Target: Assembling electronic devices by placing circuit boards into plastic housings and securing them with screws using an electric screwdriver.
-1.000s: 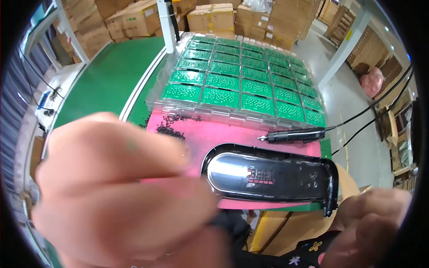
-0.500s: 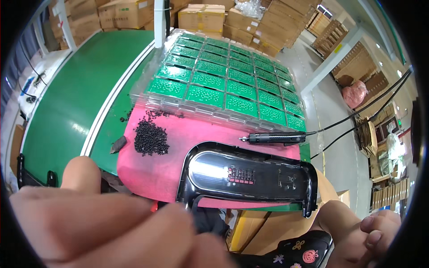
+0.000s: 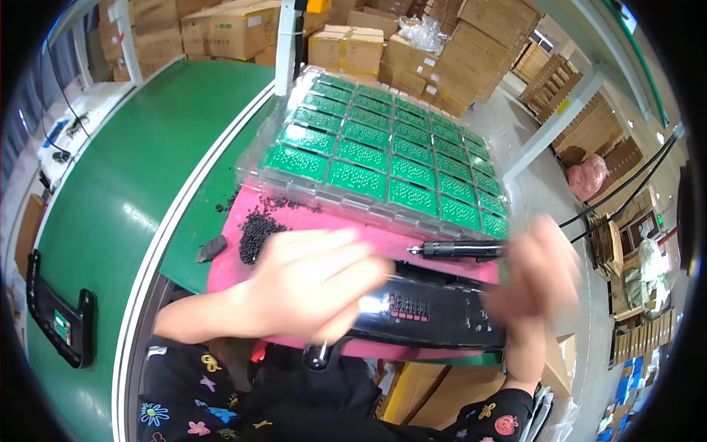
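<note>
On pink mat [image 3: 335, 222] atop green bench [image 3: 184, 259], black plastic housing [image 3: 449, 318], lying lengthwise below both hands. Left hand [image 3: 313, 276] over its left part, fingers blurred, stretched out close together; right hand [image 3: 543, 269] blurred near its right end; pinch or contact of either impossible to tell. Beyond, on same mat, black power screwdriver [image 3: 464, 251] and heap of small black pieces [image 3: 258, 236]; behind them, clear trays of green circuit boards [image 3: 357, 178]. To left, green belt [image 3: 169, 140] bearing another black housing [image 3: 46, 309]. Farther back, stacked cartons [image 3: 345, 50]; to right, grey floor [image 3: 578, 295] and pink bag [image 3: 587, 175]. Printing on side of one carton [image 3: 232, 31], too small to read; pale labels [image 3: 431, 89] on others.
</note>
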Motion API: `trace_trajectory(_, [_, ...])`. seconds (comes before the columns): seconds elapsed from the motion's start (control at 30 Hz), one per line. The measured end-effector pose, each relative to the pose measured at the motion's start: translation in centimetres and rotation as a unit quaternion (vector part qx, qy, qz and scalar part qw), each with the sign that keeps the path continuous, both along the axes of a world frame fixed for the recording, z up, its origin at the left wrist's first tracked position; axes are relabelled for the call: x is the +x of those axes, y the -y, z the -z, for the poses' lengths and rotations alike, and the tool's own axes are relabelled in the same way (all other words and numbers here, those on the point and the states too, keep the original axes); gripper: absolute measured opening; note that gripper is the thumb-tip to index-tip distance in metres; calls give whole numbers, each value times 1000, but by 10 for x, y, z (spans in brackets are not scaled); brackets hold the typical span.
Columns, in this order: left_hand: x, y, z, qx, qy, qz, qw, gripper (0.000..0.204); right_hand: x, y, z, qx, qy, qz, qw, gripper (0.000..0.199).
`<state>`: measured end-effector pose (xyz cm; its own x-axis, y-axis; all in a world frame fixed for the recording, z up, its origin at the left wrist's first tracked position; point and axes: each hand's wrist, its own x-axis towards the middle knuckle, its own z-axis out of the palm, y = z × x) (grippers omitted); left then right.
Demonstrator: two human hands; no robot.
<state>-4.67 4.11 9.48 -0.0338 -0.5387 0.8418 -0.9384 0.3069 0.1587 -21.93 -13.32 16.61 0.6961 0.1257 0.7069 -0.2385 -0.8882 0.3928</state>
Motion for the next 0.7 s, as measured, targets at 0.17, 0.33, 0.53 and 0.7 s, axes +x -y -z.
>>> trace_trajectory(0.17, [-6, 96, 87, 240, 41, -16, 970, 32, 81, 114, 96, 265, -172, 13, 949, 22])
trace_trajectory(0.33, [21, 98, 125, 244, 39, -31, 969, 23, 90, 153, 141, 293, -198, 55, 934, 25])
trace_trajectory(0.53, [52, 83, 116, 241, 35, -74, 967, 24, 92, 156, 150, 307, -118, 47, 943, 23])
trace_trajectory(0.7, [61, 78, 103, 239, -150, -16, 959, 39, 67, 134, 126, 268, -105, -30, 957, 7])
